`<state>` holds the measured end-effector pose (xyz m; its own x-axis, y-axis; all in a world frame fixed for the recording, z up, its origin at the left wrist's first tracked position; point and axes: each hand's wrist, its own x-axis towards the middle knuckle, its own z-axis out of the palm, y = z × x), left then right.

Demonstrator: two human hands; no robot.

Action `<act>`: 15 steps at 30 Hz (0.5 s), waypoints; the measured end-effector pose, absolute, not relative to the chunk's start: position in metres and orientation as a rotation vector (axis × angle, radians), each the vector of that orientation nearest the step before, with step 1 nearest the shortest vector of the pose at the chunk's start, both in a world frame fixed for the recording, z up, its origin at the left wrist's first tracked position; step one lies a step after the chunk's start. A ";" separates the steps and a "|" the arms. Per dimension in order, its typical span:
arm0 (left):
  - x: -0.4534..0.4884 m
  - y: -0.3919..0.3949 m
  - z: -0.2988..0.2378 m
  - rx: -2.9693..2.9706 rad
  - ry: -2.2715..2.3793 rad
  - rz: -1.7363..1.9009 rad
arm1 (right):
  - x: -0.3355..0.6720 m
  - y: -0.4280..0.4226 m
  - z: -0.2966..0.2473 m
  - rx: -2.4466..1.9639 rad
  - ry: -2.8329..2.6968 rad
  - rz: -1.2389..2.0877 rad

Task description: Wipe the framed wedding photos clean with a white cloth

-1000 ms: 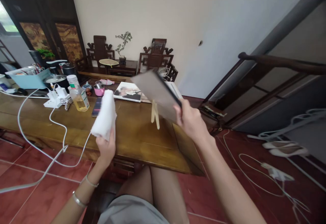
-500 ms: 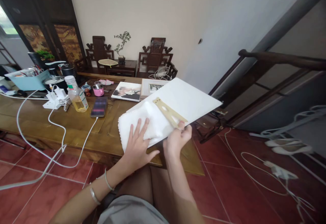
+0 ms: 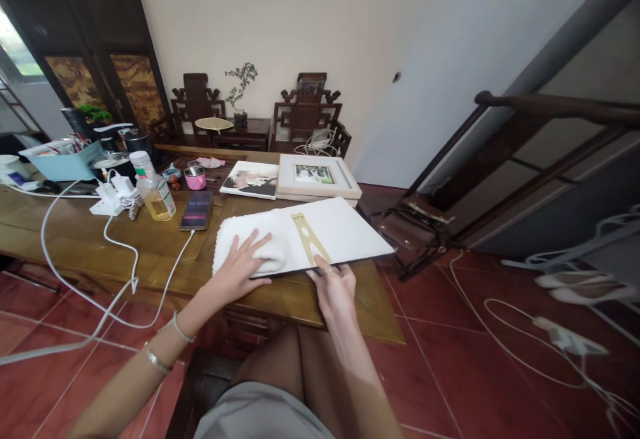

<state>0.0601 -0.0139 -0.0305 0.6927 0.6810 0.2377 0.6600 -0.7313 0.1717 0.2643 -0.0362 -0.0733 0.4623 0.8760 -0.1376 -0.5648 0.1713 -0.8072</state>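
A white flat panel (image 3: pixel 350 229), seemingly the back of a picture frame, tilts over the front of the wooden table. Across it lies a tan strip with cutouts (image 3: pixel 301 231), shaped like a frame stand. My right hand (image 3: pixel 336 292) grips the near edge, thumb on top by the strip's lower end and the other fingers partly hidden below. A fluffy white cloth (image 3: pixel 276 229) covers the panel's left part. My left hand (image 3: pixel 237 269) rests flat on this cloth with fingers spread.
Behind the panel are a framed photo (image 3: pixel 320 176) and a photo print (image 3: pixel 250 179). Leftward on the table (image 3: pixel 165 259) stand a charging phone (image 3: pixel 196 211), a bottle (image 3: pixel 155 189), a pink cup (image 3: pixel 195 176) and a power strip (image 3: pixel 113 199). A white cable hangs off the front edge.
The panel has come down and leftward, now lying flatter and uncovering the framed photo behind it. Both hands moved with it; my left hand slid left along with the cloth.
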 end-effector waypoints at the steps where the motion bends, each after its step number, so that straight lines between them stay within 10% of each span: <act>1: 0.057 -0.012 -0.030 2.841 1.123 0.430 | 0.266 -0.038 -0.074 -0.929 -0.407 1.101; 15: 0.026 0.031 -0.038 3.186 1.155 0.264 | 0.320 -0.051 -0.076 -0.889 -0.582 1.354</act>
<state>0.0261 0.0307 -0.0377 0.7610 0.6067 0.2296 0.6462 -0.7399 -0.1869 0.3204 -0.0515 -0.0762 0.1573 0.9786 -0.1327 -0.5770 -0.0180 -0.8166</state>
